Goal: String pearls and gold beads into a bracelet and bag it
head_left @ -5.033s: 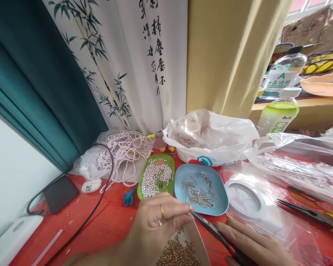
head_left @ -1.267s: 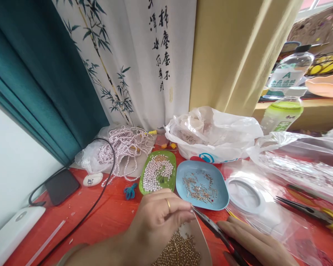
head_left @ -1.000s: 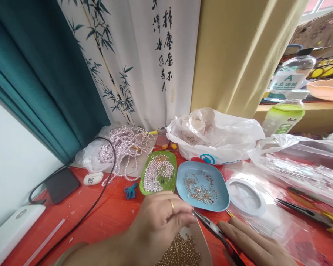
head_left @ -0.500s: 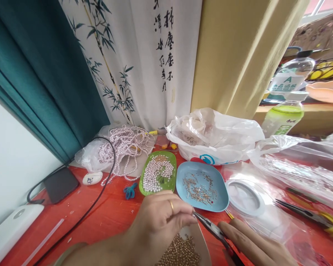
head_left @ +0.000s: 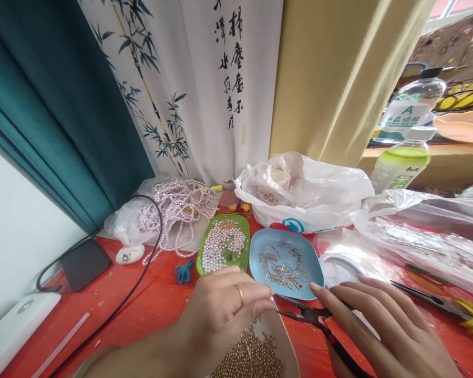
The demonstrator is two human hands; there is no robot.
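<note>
My left hand [head_left: 230, 302], a gold ring on one finger, pinches something too small to make out between thumb and forefinger. Beneath it lies a pale tray [head_left: 289, 341] of gold beads [head_left: 252, 354]. My right hand [head_left: 382, 320] is wrapped around the dark handles of a pair of pliers [head_left: 313, 315]. The pliers' jaws are spread, with their tips close to the left fingertips. Just beyond the hands are a blue dish [head_left: 256, 252] of metal pins and a green dish [head_left: 245, 236] of pearl beads.
Strings of pink beads [head_left: 173, 202] lie at the back left near a phone [head_left: 84, 264] and a black cable [head_left: 142, 275]. White plastic bags [head_left: 311, 194] stand at the back. More pliers [head_left: 433, 299] lie at the right, by a clear ring-shaped spool [head_left: 335, 265].
The pliers' jaws have opened. My right hand has spread and shifted up, now covering part of the clear spool. My left hand keeps its pinch and has barely moved.
</note>
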